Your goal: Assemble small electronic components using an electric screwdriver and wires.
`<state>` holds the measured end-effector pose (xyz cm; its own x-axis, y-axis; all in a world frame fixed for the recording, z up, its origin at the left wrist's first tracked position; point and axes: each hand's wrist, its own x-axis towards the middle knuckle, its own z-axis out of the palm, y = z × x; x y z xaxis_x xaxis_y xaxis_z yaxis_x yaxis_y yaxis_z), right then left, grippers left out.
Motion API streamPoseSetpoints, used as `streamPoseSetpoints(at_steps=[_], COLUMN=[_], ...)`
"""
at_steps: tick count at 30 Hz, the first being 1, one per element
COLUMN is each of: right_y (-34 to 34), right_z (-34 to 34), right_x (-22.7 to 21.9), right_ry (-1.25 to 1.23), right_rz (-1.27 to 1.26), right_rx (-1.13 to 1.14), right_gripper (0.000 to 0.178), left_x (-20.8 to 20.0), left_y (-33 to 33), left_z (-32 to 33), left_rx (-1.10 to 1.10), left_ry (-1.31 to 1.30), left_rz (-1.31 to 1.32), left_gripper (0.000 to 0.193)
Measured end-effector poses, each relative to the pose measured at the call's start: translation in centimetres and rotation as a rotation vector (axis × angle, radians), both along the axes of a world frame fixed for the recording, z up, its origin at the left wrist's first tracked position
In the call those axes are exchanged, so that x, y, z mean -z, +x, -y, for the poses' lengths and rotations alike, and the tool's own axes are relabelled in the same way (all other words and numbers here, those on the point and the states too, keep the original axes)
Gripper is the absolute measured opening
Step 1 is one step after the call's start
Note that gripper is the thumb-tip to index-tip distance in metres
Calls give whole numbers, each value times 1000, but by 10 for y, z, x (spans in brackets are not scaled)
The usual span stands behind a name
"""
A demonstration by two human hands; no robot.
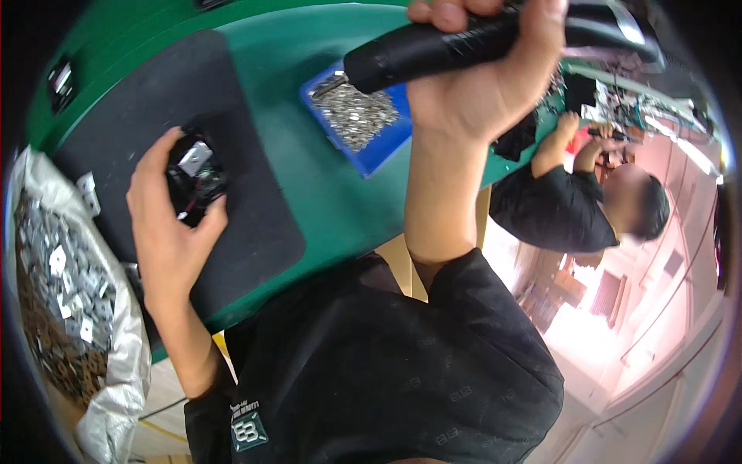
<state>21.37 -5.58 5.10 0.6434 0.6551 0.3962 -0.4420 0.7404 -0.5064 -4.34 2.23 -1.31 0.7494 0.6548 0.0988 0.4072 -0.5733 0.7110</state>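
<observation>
The right hand (475,100) is closed around a black handheld driver (433,52), fingers curled at its far side and thumb crossing it farther right. The driver's long axis runs left to right, its left end slightly nearer the wearer. The nose points left, and a slim bit (331,84) extends from it above the far left part of a blue tray (367,164) of small silvery metal pieces (355,116). Contact between bit and pieces cannot be determined. Relative to the grip, the nose projects clear to the left; the rear portion extends to the right.

The left hand (162,209) pinches a glossy black part (197,174) between thumb, on the near side, and fingers, on the far and left sides. The part sits at the right of the palm, its long axis roughly far to near, with a silvery patch on the face. It is over a dark mat (255,216) on the green table (332,209); whether it rests there cannot be determined.

To the left stands a pale sack (135,340) of flat metal plates (73,286). A co-worker (556,209) is at the right.
</observation>
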Motion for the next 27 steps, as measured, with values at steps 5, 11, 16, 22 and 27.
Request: streamPoseSetpoints(at_steps=[5, 11, 16, 22, 27], right_y=[6, 12, -1, -19, -36], right_z=[18, 27, 27, 41, 58], right_x=[-14, 32, 46, 53, 61], right_ry=[-721, -861, -821, -781, -846], right_rz=[259, 709, 859, 946, 925], right_rx=[477, 734, 710, 700, 792], right_gripper=[43, 42, 64, 71, 57], left_x=[-19, -12, 120, 80, -16], left_y=[40, 135, 184, 174, 136], left_z=[-15, -57, -196, -183, -41], left_rx=[4, 39, 145, 491, 249], left_ry=[-158, 555, 563, 253, -410], left_rz=[190, -115, -374, -147, 469], left_gripper=[68, 60, 66, 75, 52])
